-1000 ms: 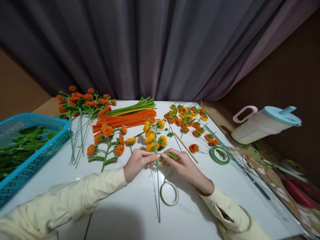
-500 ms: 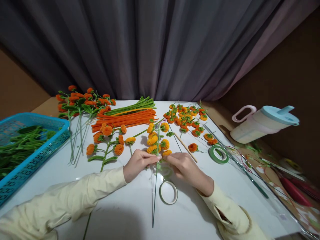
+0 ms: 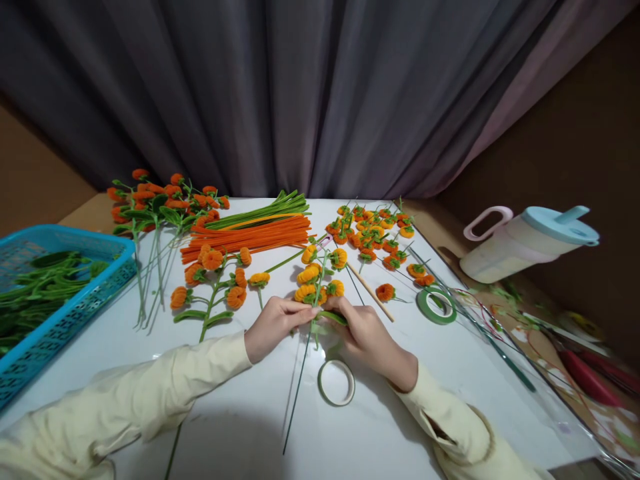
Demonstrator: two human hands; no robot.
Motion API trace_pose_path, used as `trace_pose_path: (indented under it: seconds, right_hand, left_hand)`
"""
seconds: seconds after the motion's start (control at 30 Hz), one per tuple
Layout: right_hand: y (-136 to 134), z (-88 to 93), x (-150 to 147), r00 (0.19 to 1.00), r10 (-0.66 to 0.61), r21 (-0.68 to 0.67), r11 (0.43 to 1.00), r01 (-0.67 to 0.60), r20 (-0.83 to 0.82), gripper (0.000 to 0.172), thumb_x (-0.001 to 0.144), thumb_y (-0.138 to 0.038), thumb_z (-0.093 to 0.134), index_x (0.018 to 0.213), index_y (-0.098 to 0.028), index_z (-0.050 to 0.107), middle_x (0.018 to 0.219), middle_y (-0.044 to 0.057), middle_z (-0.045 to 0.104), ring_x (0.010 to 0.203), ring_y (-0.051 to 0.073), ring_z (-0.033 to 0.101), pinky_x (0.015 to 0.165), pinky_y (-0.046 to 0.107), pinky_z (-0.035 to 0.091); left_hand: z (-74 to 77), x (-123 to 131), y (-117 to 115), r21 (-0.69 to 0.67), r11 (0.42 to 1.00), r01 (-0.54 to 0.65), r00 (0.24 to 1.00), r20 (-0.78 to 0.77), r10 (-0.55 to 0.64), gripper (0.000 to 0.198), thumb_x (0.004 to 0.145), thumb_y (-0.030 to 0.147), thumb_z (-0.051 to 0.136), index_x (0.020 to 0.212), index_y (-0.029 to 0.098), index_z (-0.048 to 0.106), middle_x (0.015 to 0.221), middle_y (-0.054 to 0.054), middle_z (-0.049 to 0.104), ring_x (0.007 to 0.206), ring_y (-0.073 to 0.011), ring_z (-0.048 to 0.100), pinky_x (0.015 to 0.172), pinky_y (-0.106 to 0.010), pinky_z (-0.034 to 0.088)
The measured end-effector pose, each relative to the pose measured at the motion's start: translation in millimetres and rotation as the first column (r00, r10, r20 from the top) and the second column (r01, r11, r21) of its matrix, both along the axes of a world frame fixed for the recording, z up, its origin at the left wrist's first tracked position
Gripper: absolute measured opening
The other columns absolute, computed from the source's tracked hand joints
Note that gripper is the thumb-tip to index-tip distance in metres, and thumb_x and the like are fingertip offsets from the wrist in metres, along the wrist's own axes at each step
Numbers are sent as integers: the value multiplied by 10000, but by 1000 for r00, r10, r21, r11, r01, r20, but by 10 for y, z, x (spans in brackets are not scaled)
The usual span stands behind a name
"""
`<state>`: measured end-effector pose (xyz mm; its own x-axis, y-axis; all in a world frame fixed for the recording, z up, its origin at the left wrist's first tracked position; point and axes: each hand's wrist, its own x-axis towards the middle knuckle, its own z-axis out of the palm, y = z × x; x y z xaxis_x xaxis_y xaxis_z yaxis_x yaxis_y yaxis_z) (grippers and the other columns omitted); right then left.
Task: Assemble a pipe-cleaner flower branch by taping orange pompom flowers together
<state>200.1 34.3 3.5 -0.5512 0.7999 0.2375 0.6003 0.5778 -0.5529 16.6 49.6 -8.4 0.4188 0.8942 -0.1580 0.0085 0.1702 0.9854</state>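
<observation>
My left hand [image 3: 280,327] pinches a flower stem [image 3: 323,270] between thumb and fingertips, just below its fuzzy yellow flowers [image 3: 309,273]. A thin dark wire [image 3: 297,400] runs down from the pinch toward me. On the other side, my right hand [image 3: 367,337] has its fingers closed at the same stem, and its fingertips are partly hidden. A green leaf [image 3: 333,317] sticks out between the hands, against the right fingers. Below them a roll of green tape [image 3: 321,385] lies on the white table [image 3: 240,407].
An orange-flowered stem [image 3: 213,303] lies left of my hands. Behind are orange and green pipe cleaners [image 3: 250,237]; loose flower heads [image 3: 375,233] lie back right. A blue basket [image 3: 120,273] of leaves stands left. Another tape roll [image 3: 425,310] and a tumbler [image 3: 510,247] are right.
The stem has turned, its flowers tipping right and its wire end swinging left. The leaf now shows between the hands. My right hand has shifted slightly left.
</observation>
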Motion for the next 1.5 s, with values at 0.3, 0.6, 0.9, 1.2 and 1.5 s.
trace_pose_path:
  seconds: [0.3,0.6,0.9,1.2,1.5]
  right_hand:
    - [-104,-104,-160,975,-219,83,972,221,-36,80,855,-160,359,916,-192,402,698,45,638,540,180,595,501,232,393]
    - [-152,-103,-239,951,-270,-5,962,272,-149,67,859,-204,393,925,-191,391,749,59,631,574,185,590,517,261,404]
    - [-94,-43,-294,635,-478,-712,682,-167,-607,439,671,-322,721,824,-227,321,753,-36,578,670,129,596,566,226,450]
    - [-60,54,-269,716,-543,-847,516,-127,-439,376,636,-420,723,730,-176,453,534,-93,411,364,25,297,342,178,209]
    - [-38,48,-244,840,-343,-628,778,4,-420,269,752,-404,631,820,-146,596,665,-13,552,578,101,469,523,211,374]
  left_hand:
    - [-31,9,-6,33,998,-62,995,-73,64,345,729,435,596,635,114,683,489,35,439,514,-94,354,481,-221,265]
    - [-30,20,-41,4,994,-109,994,-14,109,360,742,405,603,521,122,573,477,47,375,506,-83,319,467,-220,230]
    - [-9,29,-53,-33,992,-118,991,51,120,285,743,350,619,592,109,641,504,27,480,525,-84,377,481,-203,290]
    - [-11,43,-48,-63,986,-152,986,58,155,230,683,344,678,678,118,716,477,29,544,458,-77,448,456,-187,379]
    - [31,50,-65,-29,985,-169,985,36,170,247,673,361,680,700,121,731,532,-3,613,478,-105,501,473,-214,414]
